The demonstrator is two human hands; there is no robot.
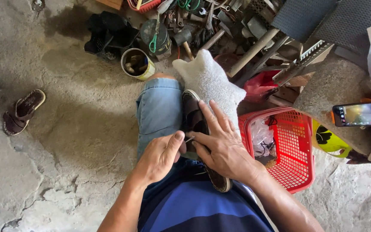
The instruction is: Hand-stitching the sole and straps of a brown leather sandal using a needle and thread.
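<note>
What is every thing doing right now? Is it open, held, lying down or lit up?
Brown shoe: lying on the lap, held.
Right hand: pressed flat on the shoe.
Left hand: pinching a thin tool at the shoe.
Tin can: upright, open.
Red basket: upright, open on top.
Phone: screen lit.
Sandal: lying sole down on the floor.

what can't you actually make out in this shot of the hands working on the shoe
- Head view: the thin tool pinched by the left hand is too small to identify.
- The middle of the brown shoe is covered by the right hand.
- The heap of tools is cut off by the top edge.
- The contents of the red basket are blurred behind its mesh.
</note>
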